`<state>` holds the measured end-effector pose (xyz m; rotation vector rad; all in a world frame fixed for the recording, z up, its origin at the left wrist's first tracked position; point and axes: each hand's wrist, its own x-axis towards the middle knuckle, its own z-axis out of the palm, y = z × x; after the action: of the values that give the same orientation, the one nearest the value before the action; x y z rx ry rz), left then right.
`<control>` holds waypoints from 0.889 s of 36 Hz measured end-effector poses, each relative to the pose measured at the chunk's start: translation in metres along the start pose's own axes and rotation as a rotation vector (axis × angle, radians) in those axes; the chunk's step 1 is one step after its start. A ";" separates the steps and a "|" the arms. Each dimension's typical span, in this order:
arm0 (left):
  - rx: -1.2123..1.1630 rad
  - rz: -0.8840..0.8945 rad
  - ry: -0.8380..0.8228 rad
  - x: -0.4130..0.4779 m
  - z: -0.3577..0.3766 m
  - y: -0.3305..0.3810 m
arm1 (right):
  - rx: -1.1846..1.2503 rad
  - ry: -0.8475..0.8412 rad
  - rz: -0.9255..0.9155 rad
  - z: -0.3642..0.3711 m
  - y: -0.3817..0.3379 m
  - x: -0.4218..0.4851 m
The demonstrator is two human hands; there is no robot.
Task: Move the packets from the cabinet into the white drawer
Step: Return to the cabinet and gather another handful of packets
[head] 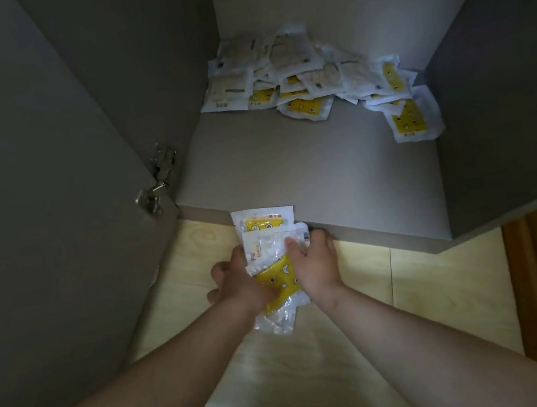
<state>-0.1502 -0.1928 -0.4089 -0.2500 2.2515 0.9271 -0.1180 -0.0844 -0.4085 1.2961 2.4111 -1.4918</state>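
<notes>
Pale yellow glossy floor tiles point(443, 282) fill the nearest ground, under both forearms. Above them the left hand point(236, 282) and the right hand point(315, 264) face each other with a bundle of crinkly white-and-yellow plastic packets point(273, 264) clamped between them. The left fingers curl round its left edge and the right fingers wrap over its right side, so both hands grip it. The bundle is loose, with one packet poking out beyond the fingertips and another hanging below the palms. I judge the step is best done by squaring the edges and squeezing firmly from both sides before turning away, since slick film slides easily. The white drawer is not in view. Just beyond the fingertips runs the front edge of the grey matt cabinet shelf point(288, 159). Left of the left fingers stands the open grey cabinet door point(31, 167) with its metal hinge point(157, 181). Far past the fingers, against the back wall, lies a heap of similar packets point(304, 74), with one yellow packet point(412, 117) apart to its right.
</notes>
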 end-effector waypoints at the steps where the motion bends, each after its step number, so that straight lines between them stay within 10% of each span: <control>1: 0.004 0.007 0.022 -0.001 0.001 0.000 | 0.072 -0.034 0.010 -0.001 -0.001 0.000; 20: -0.186 0.110 -0.202 0.007 -0.012 -0.010 | 0.409 -0.478 0.239 -0.023 0.016 -0.011; 32: -0.422 0.078 -0.376 -0.008 -0.006 0.007 | 0.655 -0.344 0.206 -0.030 0.018 -0.011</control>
<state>-0.1500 -0.1929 -0.3964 -0.1569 1.7197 1.3650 -0.0877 -0.0657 -0.4010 1.1737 1.5785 -2.3037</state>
